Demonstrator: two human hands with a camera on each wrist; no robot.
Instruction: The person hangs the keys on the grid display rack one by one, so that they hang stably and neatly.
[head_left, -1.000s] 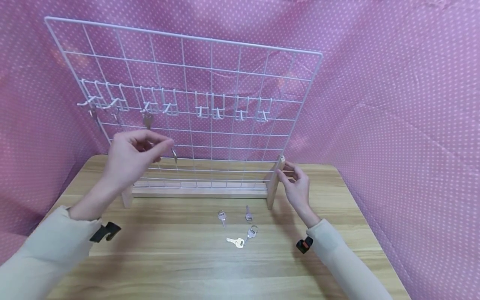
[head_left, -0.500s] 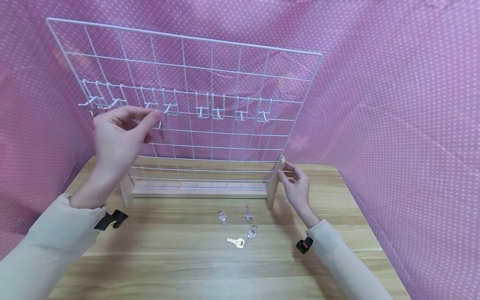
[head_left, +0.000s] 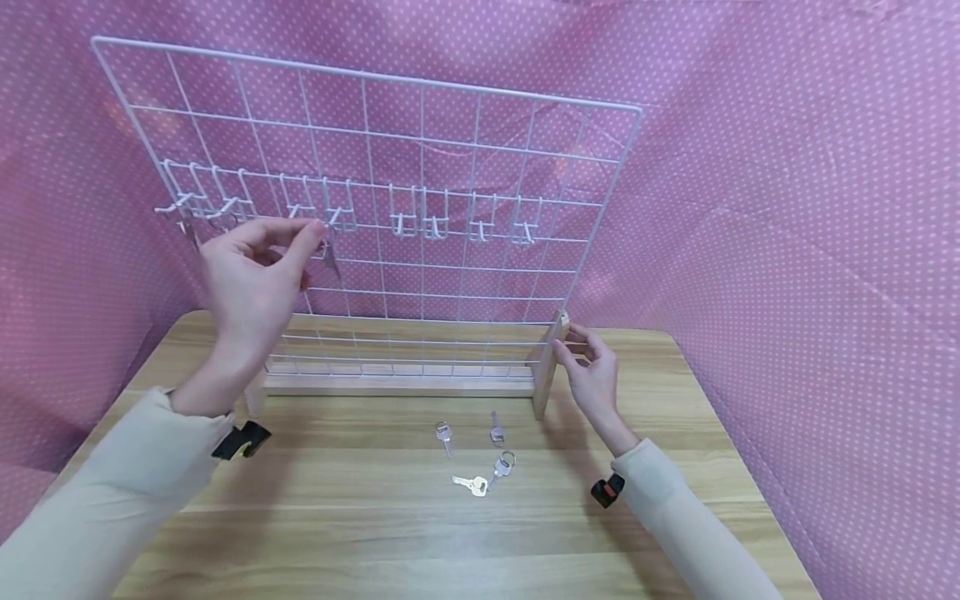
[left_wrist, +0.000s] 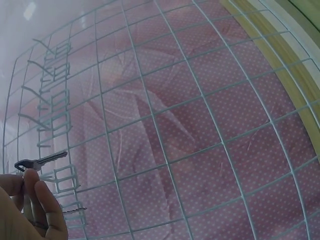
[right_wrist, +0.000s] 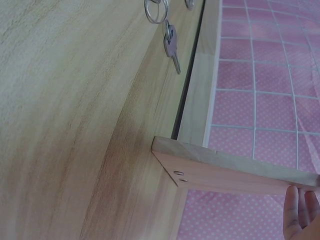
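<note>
My left hand [head_left: 258,271] pinches a key [head_left: 332,260] by its head or ring, between thumb and fingers, in front of the white wire grid panel [head_left: 423,265]. In the head view the fingertips are just below the fourth white hook [head_left: 341,218] from the left. Seen from the left wrist, the key [left_wrist: 45,159] points toward the hooks, and another key blade [left_wrist: 75,210] shows beyond the fingers. My right hand [head_left: 592,371] holds the wooden side support [head_left: 551,367], its fingertips [right_wrist: 291,192] against the outer face.
Several keys lie on the wooden table [head_left: 360,517], among them a shiny key [head_left: 472,485] and a key with a ring [head_left: 503,467]. A key [head_left: 187,227] hangs from the leftmost hook. More hooks [head_left: 437,227] sit to the right. Pink dotted cloth [head_left: 787,208] surrounds the table.
My left hand has risen with the key from lower on the grid to the hook row, then shifted slightly right. The right hand has stayed at the support.
</note>
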